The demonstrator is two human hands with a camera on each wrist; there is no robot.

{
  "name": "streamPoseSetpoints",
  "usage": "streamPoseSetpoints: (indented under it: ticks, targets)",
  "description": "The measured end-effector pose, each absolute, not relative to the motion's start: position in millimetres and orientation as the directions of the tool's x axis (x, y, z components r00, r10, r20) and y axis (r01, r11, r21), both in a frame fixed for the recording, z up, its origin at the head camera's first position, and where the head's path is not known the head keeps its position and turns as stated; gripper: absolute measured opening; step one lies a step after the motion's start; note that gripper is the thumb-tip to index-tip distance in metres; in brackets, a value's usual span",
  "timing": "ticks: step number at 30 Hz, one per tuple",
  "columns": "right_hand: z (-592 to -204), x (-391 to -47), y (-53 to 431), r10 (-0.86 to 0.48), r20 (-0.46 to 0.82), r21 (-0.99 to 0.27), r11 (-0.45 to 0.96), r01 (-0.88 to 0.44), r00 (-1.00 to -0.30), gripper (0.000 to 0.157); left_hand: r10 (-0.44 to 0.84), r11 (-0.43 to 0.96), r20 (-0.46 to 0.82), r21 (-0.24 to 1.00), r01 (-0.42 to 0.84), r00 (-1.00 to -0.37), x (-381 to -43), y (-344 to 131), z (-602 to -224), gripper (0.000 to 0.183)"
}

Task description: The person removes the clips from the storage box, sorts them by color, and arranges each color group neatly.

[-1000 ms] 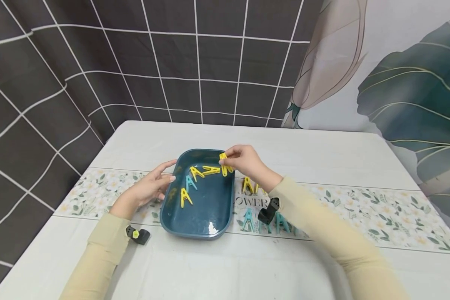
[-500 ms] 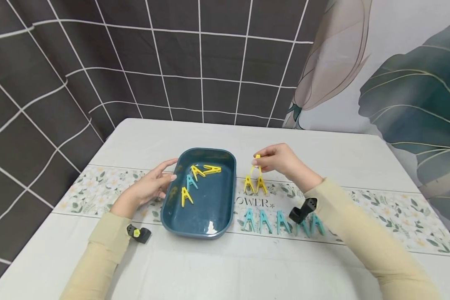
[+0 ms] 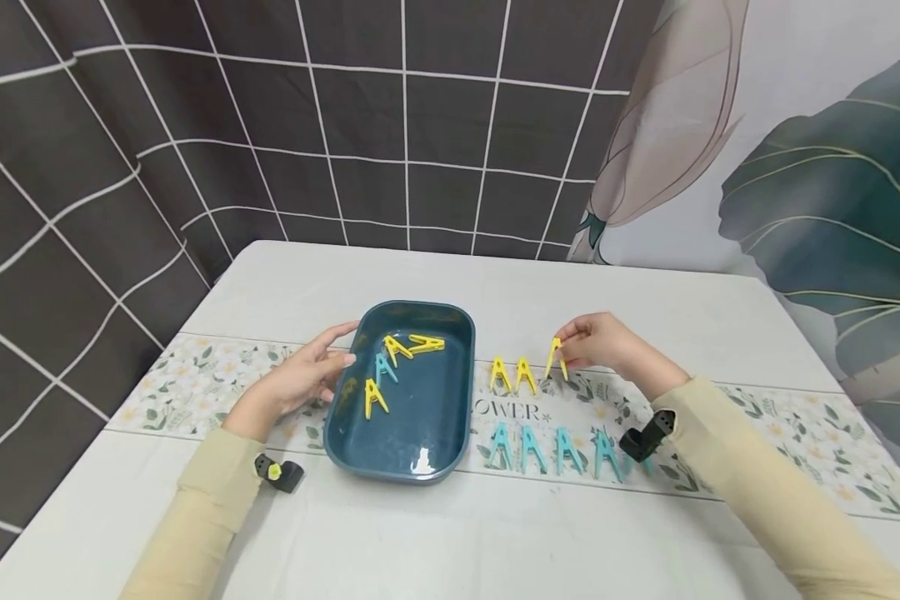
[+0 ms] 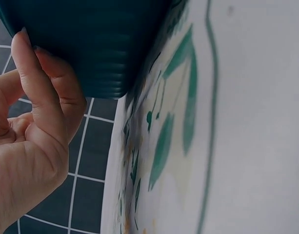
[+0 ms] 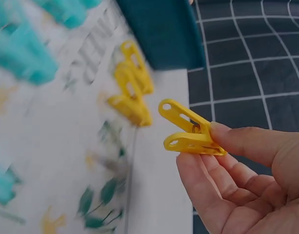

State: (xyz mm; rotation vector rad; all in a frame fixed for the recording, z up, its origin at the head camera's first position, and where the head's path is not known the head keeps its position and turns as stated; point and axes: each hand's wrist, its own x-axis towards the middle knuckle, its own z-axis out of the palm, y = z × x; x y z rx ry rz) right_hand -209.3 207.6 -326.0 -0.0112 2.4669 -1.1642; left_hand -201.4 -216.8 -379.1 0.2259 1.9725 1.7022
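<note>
My right hand (image 3: 598,340) pinches a yellow clothespin (image 3: 557,358) between thumb and fingers, its two legs pointing down over the printed strip. In the right wrist view the clothespin (image 5: 190,131) shows its handles spread apart. To its left two more yellow clothespins (image 3: 499,374) stand side by side. My left hand (image 3: 300,377) rests against the left side of a dark blue bin (image 3: 411,477), fingers fairly straight, thumb at the rim. Inside the bin lie a light blue clothespin (image 3: 385,367) and three yellow clothespins (image 3: 375,398).
In front of the yellow pair runs a row of several light blue clothespins (image 3: 566,451), its right end partly hidden by the right wrist camera (image 3: 647,435). A white table (image 3: 450,542) with a floral strip carries everything. Dark gridded cloth (image 3: 345,108) hangs behind.
My right hand has carried the yellow clothespin out from over the bin, rightward past the standing yellow pair, and lowered it near the table. The left hand has stayed at the bin.
</note>
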Motion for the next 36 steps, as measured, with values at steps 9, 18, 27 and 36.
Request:
streamPoseSetpoints:
  ticks: [9,18,27,36]
  targets:
    - [-347.1,-211.5,219.6,-0.175,-0.402,-0.744,0.634,0.21,-0.899,0.029,0.448,0.186,-0.274,0.96,-0.21,-0.851,-201.9,-216.8,-378.9,0.064]
    - [-353.3,-209.4,218.2,-0.202,-0.422,-0.726,0.66,0.196,-0.884,0.034,0.448,0.175,-0.263,0.963,-0.205,-0.854,-202.9,-215.8,-378.5,0.063]
    - [-334.2,-214.0,219.6,-0.181,-0.43,-0.662,0.729,0.172,-0.884,0.039,0.435,0.182,-0.272,0.96,-0.212,-0.858,-200.9,-216.8,-378.7,0.063]
    - [-308.1,-211.1,192.6,-0.19,-0.344,-0.678,0.728,0.104,-0.92,0.039,0.436,0.177,-0.274,0.96,-0.217,-0.857,-200.8,-214.7,-377.5,0.063]
